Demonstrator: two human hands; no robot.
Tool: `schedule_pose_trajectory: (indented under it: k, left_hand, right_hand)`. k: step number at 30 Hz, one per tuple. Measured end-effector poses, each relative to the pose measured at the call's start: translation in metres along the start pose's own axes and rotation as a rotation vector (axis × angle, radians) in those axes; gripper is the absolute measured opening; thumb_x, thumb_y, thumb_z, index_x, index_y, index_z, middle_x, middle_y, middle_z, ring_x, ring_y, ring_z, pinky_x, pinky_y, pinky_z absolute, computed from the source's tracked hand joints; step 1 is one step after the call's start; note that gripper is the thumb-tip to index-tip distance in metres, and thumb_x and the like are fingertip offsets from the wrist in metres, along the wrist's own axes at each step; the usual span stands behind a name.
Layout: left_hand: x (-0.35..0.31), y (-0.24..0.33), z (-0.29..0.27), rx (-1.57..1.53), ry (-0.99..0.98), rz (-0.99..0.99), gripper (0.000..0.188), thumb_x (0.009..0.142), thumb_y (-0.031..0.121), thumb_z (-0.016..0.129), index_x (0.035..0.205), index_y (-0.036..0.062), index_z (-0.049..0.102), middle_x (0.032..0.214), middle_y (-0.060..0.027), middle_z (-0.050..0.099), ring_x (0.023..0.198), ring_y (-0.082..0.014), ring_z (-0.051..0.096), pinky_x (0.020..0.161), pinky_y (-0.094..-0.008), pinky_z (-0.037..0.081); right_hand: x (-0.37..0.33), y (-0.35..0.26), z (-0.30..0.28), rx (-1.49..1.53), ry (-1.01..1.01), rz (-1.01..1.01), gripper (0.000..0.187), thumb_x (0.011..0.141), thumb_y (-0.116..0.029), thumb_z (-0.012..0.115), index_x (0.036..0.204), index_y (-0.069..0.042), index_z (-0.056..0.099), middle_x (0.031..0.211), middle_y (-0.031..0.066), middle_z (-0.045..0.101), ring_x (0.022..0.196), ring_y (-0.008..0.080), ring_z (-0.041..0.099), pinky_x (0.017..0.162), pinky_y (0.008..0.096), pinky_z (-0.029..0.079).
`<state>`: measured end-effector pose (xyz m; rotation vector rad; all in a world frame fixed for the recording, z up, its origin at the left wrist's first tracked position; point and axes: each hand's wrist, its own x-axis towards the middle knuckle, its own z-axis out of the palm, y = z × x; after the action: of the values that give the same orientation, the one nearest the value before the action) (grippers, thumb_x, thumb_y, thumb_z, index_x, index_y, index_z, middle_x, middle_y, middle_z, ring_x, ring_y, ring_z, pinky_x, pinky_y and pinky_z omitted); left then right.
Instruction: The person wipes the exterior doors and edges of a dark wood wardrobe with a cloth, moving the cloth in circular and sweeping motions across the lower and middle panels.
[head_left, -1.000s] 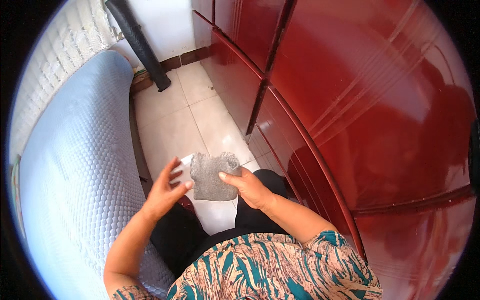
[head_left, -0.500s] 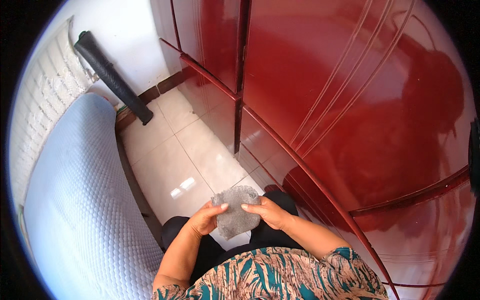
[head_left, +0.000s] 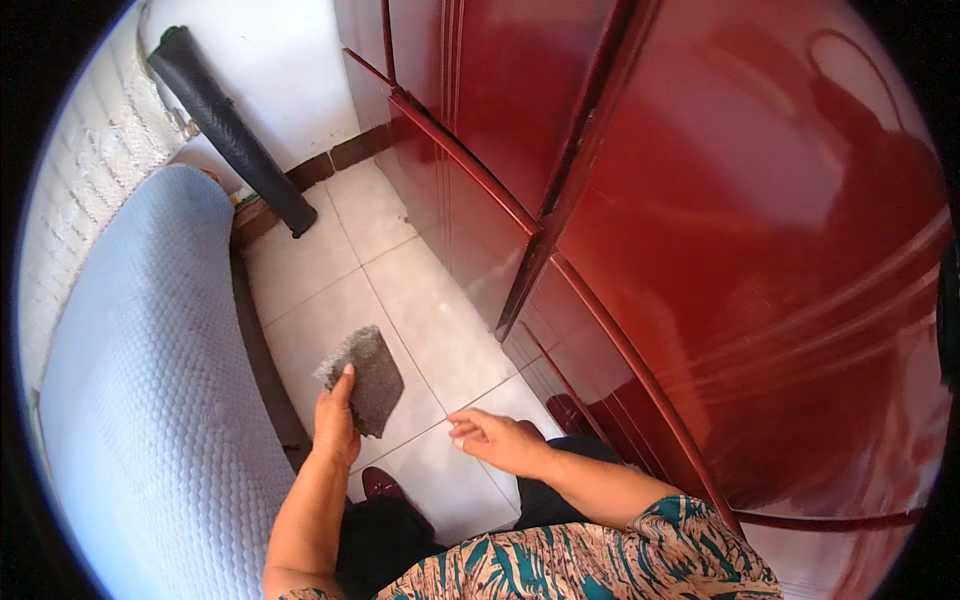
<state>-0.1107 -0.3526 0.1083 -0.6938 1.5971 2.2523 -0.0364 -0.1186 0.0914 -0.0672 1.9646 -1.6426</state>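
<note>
A folded grey fluffy cloth [head_left: 374,388] hangs over the tiled floor, gripped along its near left edge by my left hand [head_left: 335,415], thumb on top. The cloth's far left border looks paler and fuzzier than the rest. To the right of it, apart from the cloth, my right hand [head_left: 495,441] is held with its fingers loosely stretched toward the left and nothing in them.
Glossy dark red cabinet doors [head_left: 760,300] with raised trim rise along the right. On the left bulges a light blue quilted mattress [head_left: 150,350]. A black roll [head_left: 235,135] leans against the white wall. Pale tiles [head_left: 310,285] run between; a dark red shoe [head_left: 385,490] stands below.
My right hand has let go of the cloth. My left hand has carried it left and farther out, turning it. The view has shifted a little along the cabinet.
</note>
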Motion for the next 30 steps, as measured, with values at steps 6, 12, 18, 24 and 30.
schedule_pose_trajectory:
  k: [6, 12, 18, 24, 30]
  left_hand:
    - [0.065, -0.024, 0.000, 0.033, -0.023, -0.110, 0.047, 0.090, 0.032, 0.055, 0.123, 0.0007, 0.046, 0.117, -0.0100, 0.054, 0.101, -0.0209, 0.054, 0.084, -0.0355, 0.046]
    - [0.078, -0.053, 0.050, 0.102, -0.021, -0.088, 0.047, 0.089, 0.037, 0.056, 0.120, 0.0032, 0.046, 0.110, -0.0098, 0.055, 0.095, -0.0206, 0.055, 0.076, -0.0347, 0.048]
    - [0.030, -0.054, 0.101, -0.011, -0.017, 0.088, 0.046, 0.090, 0.036, 0.055, 0.121, 0.0018, 0.050, 0.111, -0.0077, 0.056, 0.097, -0.0177, 0.052, 0.085, -0.0302, 0.042]
    - [-0.040, 0.010, 0.204, 0.095, -0.097, 0.734, 0.049, 0.094, 0.037, 0.048, 0.126, 0.0006, 0.047, 0.122, -0.0098, 0.051, 0.111, -0.0176, 0.047, 0.095, -0.0306, 0.036]
    - [-0.090, 0.005, 0.291, -0.038, -0.337, 1.008, 0.054, 0.095, 0.025, 0.044, 0.139, -0.0010, 0.026, 0.143, -0.0162, 0.028, 0.133, -0.0259, 0.024, 0.109, -0.0343, 0.018]
  right_hand:
    - [-0.029, -0.008, -0.001, -0.122, -0.075, 0.042, 0.041, 0.089, -0.019, 0.056, 0.126, -0.005, 0.045, 0.112, 0.0155, 0.059, 0.103, 0.0223, 0.059, 0.087, 0.0332, 0.047]
    - [-0.070, 0.002, 0.004, -0.255, -0.035, 0.003, 0.041, 0.088, -0.025, 0.057, 0.120, -0.003, 0.046, 0.112, 0.0191, 0.057, 0.101, 0.0294, 0.059, 0.084, 0.0381, 0.047]
    - [-0.103, 0.032, 0.012, -0.538, -0.164, 0.019, 0.040, 0.087, -0.025, 0.056, 0.119, -0.002, 0.049, 0.111, 0.0203, 0.058, 0.099, 0.0337, 0.059, 0.084, 0.0417, 0.047]
    - [-0.112, 0.043, 0.016, -0.797, -0.115, -0.014, 0.041, 0.086, -0.024, 0.055, 0.120, -0.001, 0.050, 0.111, 0.0191, 0.058, 0.102, 0.0357, 0.055, 0.087, 0.0426, 0.045]
    - [-0.151, 0.053, 0.034, -0.509, 0.009, -0.367, 0.036, 0.087, -0.020, 0.055, 0.119, -0.003, 0.050, 0.108, 0.0199, 0.057, 0.098, 0.0350, 0.057, 0.083, 0.0396, 0.047]
